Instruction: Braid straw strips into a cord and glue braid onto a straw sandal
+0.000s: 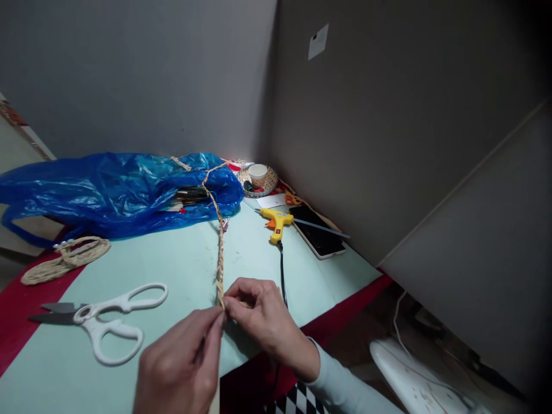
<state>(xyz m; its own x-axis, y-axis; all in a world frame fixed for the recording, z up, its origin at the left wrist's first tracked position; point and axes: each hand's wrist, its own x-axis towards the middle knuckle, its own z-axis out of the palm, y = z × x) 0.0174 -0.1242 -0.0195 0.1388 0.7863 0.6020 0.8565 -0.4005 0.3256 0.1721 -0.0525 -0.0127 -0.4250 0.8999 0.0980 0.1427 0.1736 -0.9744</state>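
Fingertips first: my left hand [181, 362] and right hand [263, 322] meet at the near end of the braid [220, 247], both pinched shut on it. The left thumb and forefinger nip the end from below, and the right fingers curl in and clamp it from the other side, so the two hands are touching at the pinch. I can't make out the loose strands under the fingers.

From that grip the braid runs straight away from me across the pale green mat [181, 259], then climbs onto the blue bag [116, 192] and crosses over it toward the wall.

Left of my hands, white-handled scissors [103, 322] lie flat on the mat, blades shut and pointing left over the red cloth [26, 310]. Further left and back, a coil [64, 259] of the same straw-coloured cord sits at the mat's edge, just in front of the bag.

To the right of the braid, a yellow glue gun [276, 221] lies on the mat, its black cable [282, 270] trailing toward me and passing just behind my right hand. Beside the gun, a dark phone [318, 233] lies by the wall. In the far corner a small woven basket [269, 183] holds a white cup [257, 172].
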